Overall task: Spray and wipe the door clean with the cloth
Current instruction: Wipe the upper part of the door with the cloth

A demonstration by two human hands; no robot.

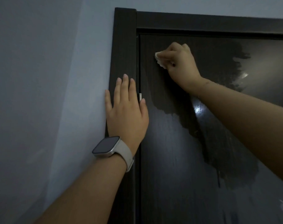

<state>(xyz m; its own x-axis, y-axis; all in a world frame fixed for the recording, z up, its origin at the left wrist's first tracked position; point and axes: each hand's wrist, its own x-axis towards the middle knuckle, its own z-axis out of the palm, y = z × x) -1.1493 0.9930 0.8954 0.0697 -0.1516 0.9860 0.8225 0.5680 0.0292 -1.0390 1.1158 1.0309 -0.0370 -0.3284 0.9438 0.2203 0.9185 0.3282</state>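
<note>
Pressing a balled pale cloth (160,59) against the dark door (177,151) near its upper corner, right hand (179,62) fisted around it; left hand (126,109) flat, fingers spread, on the frame (123,50) at centre.

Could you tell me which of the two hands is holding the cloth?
The right hand, bunched around the cloth high on the door; the left hand lies flat, empty.

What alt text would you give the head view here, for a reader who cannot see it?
A person's right hand presses a bunched pale cloth against the upper left of a dark door, which shows patchy, streaked areas. The left hand, with a watch on its wrist, rests flat, fingers spread, on the door frame beside a grey wall.
</note>
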